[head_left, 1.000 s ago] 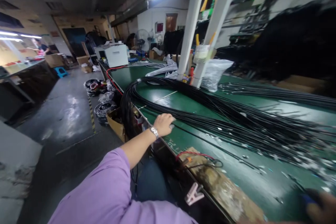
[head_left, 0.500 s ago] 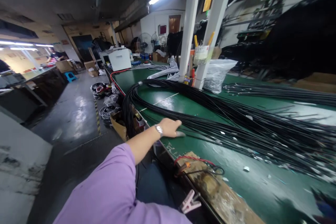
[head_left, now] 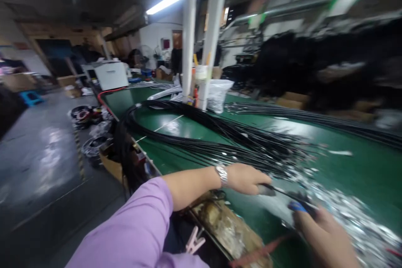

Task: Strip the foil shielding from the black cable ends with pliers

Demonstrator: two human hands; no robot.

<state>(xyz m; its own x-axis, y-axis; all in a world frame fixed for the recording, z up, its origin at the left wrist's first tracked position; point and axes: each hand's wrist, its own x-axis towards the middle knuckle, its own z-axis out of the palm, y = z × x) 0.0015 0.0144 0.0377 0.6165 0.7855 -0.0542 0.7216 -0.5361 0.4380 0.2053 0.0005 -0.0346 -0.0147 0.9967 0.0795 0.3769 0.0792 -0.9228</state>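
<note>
My left hand (head_left: 246,179), with a metal watch at the wrist, reaches over the green table (head_left: 248,213). Its fingers are closed on a thin black cable (head_left: 284,192), whose line runs toward the right hand. At lower right my right hand (head_left: 326,234) is blurred, its fingers curled round a dark tool with a blue handle (head_left: 297,206); it looks like pliers, though the smear hides the jaws. Behind the hands lies a big looped bundle of black cables (head_left: 201,144), with many loose ends toward the right. Small shiny pieces (head_left: 348,209) are heaped beside the right hand.
Cardboard and plastic (head_left: 226,226) lie along the near edge, with a pink clothespin (head_left: 194,240) and a blurred reddish strip (head_left: 262,252). White posts (head_left: 209,42) stand beyond the bundle, near a plastic bag (head_left: 217,95). More black cables (head_left: 314,119) lie farther back. A cardboard box (head_left: 111,163) sits on the floor.
The view has swung right. My left hand has moved right from beside the bundle and now grips a black cable. My right hand has come into view at lower right.
</note>
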